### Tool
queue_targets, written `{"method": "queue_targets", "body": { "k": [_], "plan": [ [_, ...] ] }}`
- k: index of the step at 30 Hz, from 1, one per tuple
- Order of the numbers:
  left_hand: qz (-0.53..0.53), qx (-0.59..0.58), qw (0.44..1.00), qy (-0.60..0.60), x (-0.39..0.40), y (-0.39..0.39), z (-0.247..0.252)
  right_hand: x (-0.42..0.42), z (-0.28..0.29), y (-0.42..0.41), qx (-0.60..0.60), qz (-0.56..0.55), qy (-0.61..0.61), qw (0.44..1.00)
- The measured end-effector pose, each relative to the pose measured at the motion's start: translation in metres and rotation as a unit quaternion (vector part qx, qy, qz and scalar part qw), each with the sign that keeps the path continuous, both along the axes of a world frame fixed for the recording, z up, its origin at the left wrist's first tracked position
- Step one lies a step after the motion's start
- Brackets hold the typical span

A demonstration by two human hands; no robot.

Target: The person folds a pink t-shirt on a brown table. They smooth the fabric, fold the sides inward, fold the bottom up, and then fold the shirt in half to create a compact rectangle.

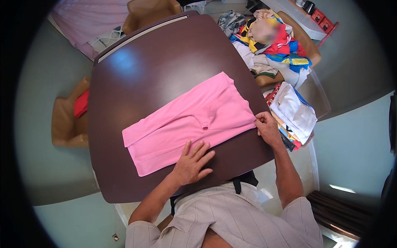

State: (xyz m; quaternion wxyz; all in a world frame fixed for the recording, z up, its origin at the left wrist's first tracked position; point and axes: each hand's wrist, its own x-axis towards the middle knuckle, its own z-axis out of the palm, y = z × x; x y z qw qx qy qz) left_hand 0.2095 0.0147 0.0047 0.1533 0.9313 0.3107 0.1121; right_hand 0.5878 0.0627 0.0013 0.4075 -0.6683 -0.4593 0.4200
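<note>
A pink garment [186,124], partly folded, lies flat and slantwise on the dark brown table [149,74]. A narrow pink end with a small opening [205,126] rests on top of it near the middle; I cannot tell if this is a sleeve. My left hand [194,162] has its fingers spread, with the fingertips over the garment's near edge and the palm over the tabletop. At the right end, my right hand [268,128] pinches the garment's near corner between thumb and fingers, close to the table's right edge.
Right of the table sits a stack of folded clothes [293,113], a white one on top. Behind it, a brown chair [311,51] bears a heap of loose, colourful clothes [269,46]. Other brown chairs stand left [66,124] and at the far side [152,14].
</note>
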Motion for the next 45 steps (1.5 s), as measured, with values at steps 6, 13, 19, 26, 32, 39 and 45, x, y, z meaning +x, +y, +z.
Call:
{"method": "queue_targets", "body": {
  "k": [6,13,19,26,32,39,45],
  "plan": [
    [0.031,0.012,0.998,0.053,0.003,-0.001,-0.012,-0.002,0.001,-0.002,-0.003,-0.009,-0.014,1.000],
    [0.060,0.009,0.996,0.064,0.007,0.004,-0.011,-0.001,0.000,-0.001,0.002,-0.002,-0.004,1.000],
    [0.114,0.023,0.991,-0.064,0.008,0.013,-0.008,-0.002,-0.001,-0.002,-0.002,-0.005,-0.005,1.000],
    [0.252,0.035,0.952,-0.172,0.036,0.056,-0.002,-0.001,0.002,-0.001,-0.001,0.000,-0.003,1.000],
    [0.232,-0.009,0.957,-0.173,0.040,0.066,-0.008,-0.001,-0.001,-0.001,0.006,-0.004,0.009,1.000],
    [0.196,-0.031,0.952,-0.232,0.041,0.072,-0.008,-0.002,-0.002,-0.001,0.003,-0.010,0.018,1.000],
    [0.188,-0.081,0.948,-0.244,0.041,0.074,-0.002,-0.001,-0.002,0.000,-0.003,-0.012,0.012,1.000]
  ]
}}
